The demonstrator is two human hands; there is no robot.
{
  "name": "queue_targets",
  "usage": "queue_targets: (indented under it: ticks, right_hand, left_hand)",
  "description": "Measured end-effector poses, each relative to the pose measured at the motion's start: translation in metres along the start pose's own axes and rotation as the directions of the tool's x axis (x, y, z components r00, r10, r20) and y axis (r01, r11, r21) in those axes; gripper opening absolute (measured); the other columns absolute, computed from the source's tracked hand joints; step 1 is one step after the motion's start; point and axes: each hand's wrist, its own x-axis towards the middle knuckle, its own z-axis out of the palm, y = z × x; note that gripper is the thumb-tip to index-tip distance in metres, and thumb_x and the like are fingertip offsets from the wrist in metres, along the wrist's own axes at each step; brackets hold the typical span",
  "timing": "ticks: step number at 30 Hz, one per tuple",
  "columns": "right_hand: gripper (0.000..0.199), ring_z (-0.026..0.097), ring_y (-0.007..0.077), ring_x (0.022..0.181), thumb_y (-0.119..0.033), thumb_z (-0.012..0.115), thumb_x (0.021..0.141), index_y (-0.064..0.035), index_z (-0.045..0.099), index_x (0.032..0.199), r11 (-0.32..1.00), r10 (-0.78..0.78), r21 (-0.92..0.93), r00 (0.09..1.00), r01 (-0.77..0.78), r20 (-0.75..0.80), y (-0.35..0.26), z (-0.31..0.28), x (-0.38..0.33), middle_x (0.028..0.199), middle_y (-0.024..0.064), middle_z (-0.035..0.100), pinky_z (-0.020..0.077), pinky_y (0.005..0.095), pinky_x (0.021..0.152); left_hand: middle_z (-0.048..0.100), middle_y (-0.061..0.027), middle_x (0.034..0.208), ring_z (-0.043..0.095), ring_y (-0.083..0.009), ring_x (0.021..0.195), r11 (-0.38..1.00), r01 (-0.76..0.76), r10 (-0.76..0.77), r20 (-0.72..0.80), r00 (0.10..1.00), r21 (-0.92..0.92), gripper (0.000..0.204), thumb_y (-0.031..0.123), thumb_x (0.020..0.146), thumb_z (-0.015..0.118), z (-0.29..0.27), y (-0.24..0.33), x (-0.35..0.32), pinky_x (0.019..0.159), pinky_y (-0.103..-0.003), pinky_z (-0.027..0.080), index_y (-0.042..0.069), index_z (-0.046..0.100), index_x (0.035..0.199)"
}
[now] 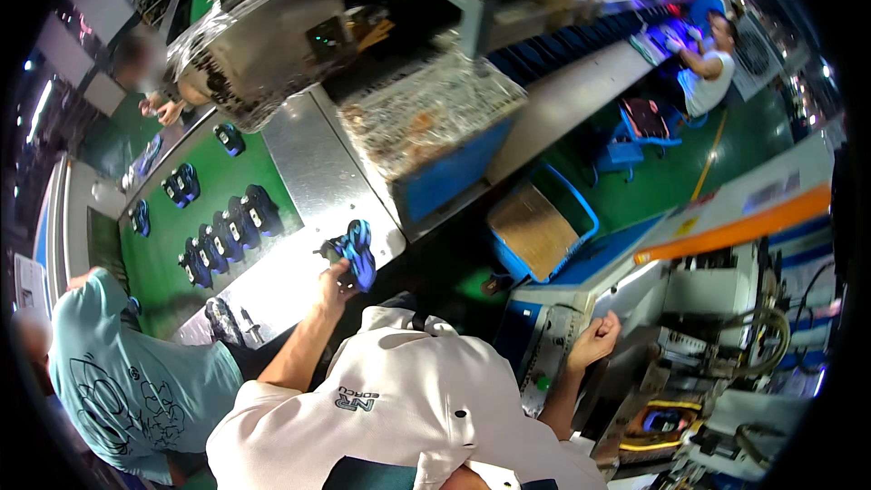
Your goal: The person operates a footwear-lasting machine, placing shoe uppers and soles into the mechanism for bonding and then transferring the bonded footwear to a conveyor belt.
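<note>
My left hand (337,282) is closed on a pair of blue and black shoe uppers (360,254), held over the corner of a shiny metal table (313,150). My right hand (596,341) hangs apart from it at the right, in front of a machine (708,345); its fingers are curled and nothing shows in them. Several dark shoe uppers (238,222) with pale patches stand in a row on the green conveyor belt (168,259). A few more, such as one dark upper (229,139), lie farther along the belt.
A co-worker in a light teal shirt (136,381) stands close at my left. Ahead is a plastic-wrapped box (431,122). A blue-framed chair (535,229) stands ahead right. Another person (712,73) sits far right at a long bench. The machine's yellow-edged opening (662,422) is lower right.
</note>
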Motion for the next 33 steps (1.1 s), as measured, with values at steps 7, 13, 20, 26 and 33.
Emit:
queue_targets:
  ticks: [7, 13, 20, 26, 33]
  right_hand:
    - [0.02, 0.061, 0.0202, 0.084, -0.004, 0.055, 0.086, -0.0004, 0.06, 0.106, 0.947, -0.319, 0.107, 0.915, 0.302, 0.245, -0.192, 0.156, 0.077, 0.097, 0.0112, 0.064, 0.0489, 0.03, 0.074]
    - [0.041, 0.059, 0.0297, 0.099, -0.024, 0.052, 0.09, 0.0009, 0.052, 0.123, 0.947, -0.269, -0.047, 0.86, 0.319, 0.433, -0.281, 0.294, 0.128, 0.113, 0.0212, 0.06, 0.0454, 0.0361, 0.086]
    - [0.04, 0.06, 0.0318, 0.097, -0.033, 0.05, 0.09, 0.0027, 0.063, 0.105, 0.911, -0.182, -0.227, 0.831, 0.343, 0.525, -0.25, 0.321, 0.137, 0.106, 0.0195, 0.063, 0.0428, 0.0371, 0.088]
    - [0.032, 0.057, 0.0218, 0.072, -0.032, 0.05, 0.093, -0.0032, 0.063, 0.098, 0.824, -0.324, -0.284, 0.818, 0.491, 0.475, -0.233, 0.331, 0.138, 0.08, 0.0123, 0.061, 0.0448, 0.0332, 0.073]
    - [0.028, 0.059, 0.0412, 0.074, -0.026, 0.05, 0.087, -0.0018, 0.064, 0.082, 0.902, -0.246, -0.151, 0.77, 0.404, 0.589, -0.298, 0.32, 0.135, 0.078, 0.0232, 0.062, 0.0462, 0.0471, 0.069]
  left_hand:
    - [0.064, -0.0095, 0.079, 0.061, -0.0203, 0.064, 0.954, -0.293, 0.267, -0.252, 0.93, -0.071, 0.023, 0.012, 0.074, 0.07, -0.098, 0.1, 0.225, 0.056, -0.036, 0.053, -0.001, 0.061, 0.091]
    - [0.062, -0.0097, 0.084, 0.059, -0.0202, 0.066, 0.895, -0.425, 0.445, -0.214, 0.87, 0.134, 0.018, 0.013, 0.086, 0.057, -0.161, 0.201, 0.371, 0.065, -0.034, 0.054, -0.005, 0.058, 0.088]
    - [0.06, -0.0105, 0.096, 0.058, -0.0199, 0.079, 0.862, -0.303, 0.447, -0.327, 0.833, 0.406, 0.022, 0.015, 0.089, 0.054, -0.234, 0.182, 0.382, 0.074, -0.032, 0.049, -0.003, 0.057, 0.098]
    - [0.059, -0.0111, 0.106, 0.057, -0.0197, 0.091, 0.772, -0.414, 0.607, -0.363, 0.707, 0.482, 0.026, 0.017, 0.091, 0.051, -0.27, 0.224, 0.389, 0.082, -0.031, 0.046, -0.002, 0.057, 0.107]
    - [0.057, -0.0118, 0.117, 0.055, -0.0195, 0.104, 0.167, -0.75, 0.985, -0.132, 0.108, 0.64, 0.033, 0.02, 0.095, 0.047, -0.221, 0.511, 0.274, 0.091, -0.029, 0.042, -0.001, 0.056, 0.118]
